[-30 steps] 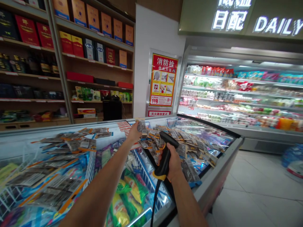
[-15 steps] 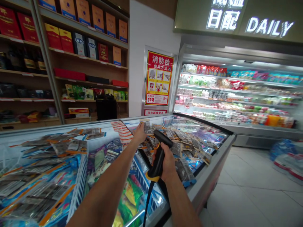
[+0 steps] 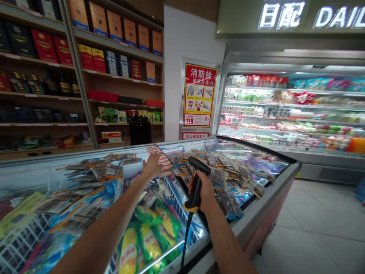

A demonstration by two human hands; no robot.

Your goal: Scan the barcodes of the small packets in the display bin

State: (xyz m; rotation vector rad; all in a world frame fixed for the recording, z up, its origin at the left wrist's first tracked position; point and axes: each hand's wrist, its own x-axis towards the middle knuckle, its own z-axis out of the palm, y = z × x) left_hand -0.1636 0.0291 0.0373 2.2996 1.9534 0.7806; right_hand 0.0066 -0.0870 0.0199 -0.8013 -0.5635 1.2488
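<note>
My right hand (image 3: 207, 192) is wrapped round the handle of a black and yellow barcode scanner (image 3: 194, 195), its cord hanging down. The scanner's head is level with a pile of small flat packets (image 3: 228, 163) on the freezer's right glass lid. My left hand (image 3: 152, 166) is stretched over the freezer with fingers apart and nothing visible in it. Just beyond it lies a red-and-white striped strip (image 3: 164, 161). To its left, more grey and orange packets (image 3: 94, 169) lie in a heap.
Inside the chest freezer (image 3: 282, 179), yellow-green corn bags (image 3: 146, 239) sit between white wire baskets (image 3: 31, 236). Behind stand shelves of boxed goods (image 3: 115, 102) and a wall poster (image 3: 199, 95). A lit chiller (image 3: 285, 114) is at the right, beyond the tiled floor (image 3: 308, 217).
My left hand has moved left, away from a packet at the back of the right pile, and its fingers have spread. The view has turned left. My right hand still holds the barcode scanner.
</note>
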